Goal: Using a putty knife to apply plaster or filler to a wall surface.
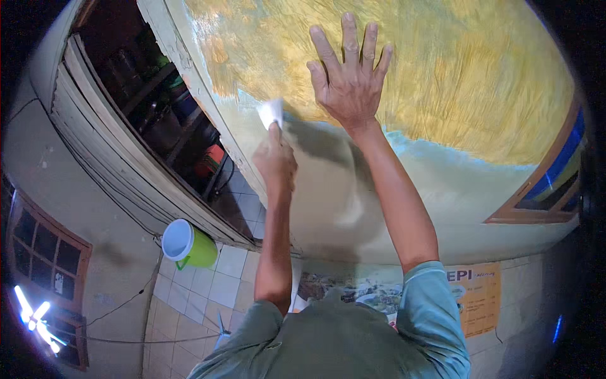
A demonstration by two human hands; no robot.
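Note:
My left hand is closed round the handle of a scraper, its thumb or a finger laid along the tool. The pale, slightly blurred blade of the scraper is at the wall, near the ragged lower border of a yellow-brown textured patch. Below that border the wall is smooth and grey-beige, with light blue showing along the edge. My right hand lies flat on the yellow patch, fingers spread, holding nothing. Shadows of my arms fall on the wall below the hands.
A doorway with a peeling pale frame stands left of the wall, dark shelves inside. On the tiled floor is a green bucket. A wooden-framed window is at right. An orange banner and a lit lamp are lower down.

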